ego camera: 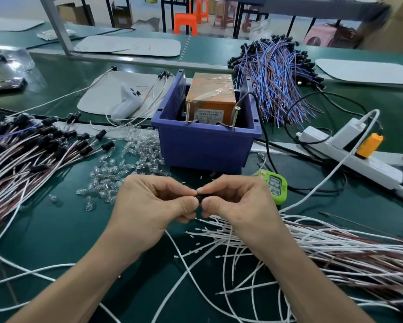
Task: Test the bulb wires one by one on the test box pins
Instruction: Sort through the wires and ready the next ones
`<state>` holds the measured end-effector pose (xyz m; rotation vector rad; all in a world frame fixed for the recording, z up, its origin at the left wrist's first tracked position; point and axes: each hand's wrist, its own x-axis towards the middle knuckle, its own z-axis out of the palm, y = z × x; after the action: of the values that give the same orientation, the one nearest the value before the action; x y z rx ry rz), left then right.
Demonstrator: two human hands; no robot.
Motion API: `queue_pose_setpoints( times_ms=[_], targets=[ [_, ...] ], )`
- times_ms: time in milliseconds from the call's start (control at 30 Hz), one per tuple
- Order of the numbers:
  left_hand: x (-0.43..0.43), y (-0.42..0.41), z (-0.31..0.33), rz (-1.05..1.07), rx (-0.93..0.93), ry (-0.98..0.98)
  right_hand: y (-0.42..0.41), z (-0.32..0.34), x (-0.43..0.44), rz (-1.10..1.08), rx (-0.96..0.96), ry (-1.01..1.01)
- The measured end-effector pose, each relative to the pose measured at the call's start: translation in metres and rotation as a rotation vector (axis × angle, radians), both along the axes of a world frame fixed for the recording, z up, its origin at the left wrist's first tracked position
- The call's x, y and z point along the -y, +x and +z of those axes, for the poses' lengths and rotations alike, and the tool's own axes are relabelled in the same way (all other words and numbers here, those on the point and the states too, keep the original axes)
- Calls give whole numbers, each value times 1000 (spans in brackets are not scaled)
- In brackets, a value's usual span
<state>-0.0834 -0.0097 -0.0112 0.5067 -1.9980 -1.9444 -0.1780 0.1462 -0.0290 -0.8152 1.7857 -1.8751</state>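
My left hand [153,203] and my right hand [237,201] meet in front of me, fingertips pinched together on one small black bulb socket [199,197]; its wires are hidden under my right hand. Just beyond stands the blue bin [202,148] holding the orange test box [211,96], with two upright brass screw pins [235,120] at its front rim. A bundle of white and brown socketed wires [32,148] lies at the left. A second spread of white wires [312,243] lies at the right, under my right wrist.
Clear loose bulbs [130,157] are scattered left of the bin. A green timer [274,185] sits by my right hand. A white power strip [349,148] with an orange plug lies at right. Blue and brown wires [279,75] are heaped behind the bin.
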Motion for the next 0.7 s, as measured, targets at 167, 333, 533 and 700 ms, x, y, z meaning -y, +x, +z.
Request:
queue_pose_setpoints(
  times_ms=[167, 333, 533, 700],
  targets=[
    [1, -1, 5, 3, -33, -9, 0, 1, 0, -28, 26, -4],
    [3, 3, 9, 9, -78, -187, 2, 0, 3, -29, 47, -6],
    [3, 4, 10, 8, -123, -246, 0, -3, 2, -3, 19, 35],
    [4, 4, 7, -12, -134, -284, -3, -5, -1, 62, 1, 55]
  ],
)
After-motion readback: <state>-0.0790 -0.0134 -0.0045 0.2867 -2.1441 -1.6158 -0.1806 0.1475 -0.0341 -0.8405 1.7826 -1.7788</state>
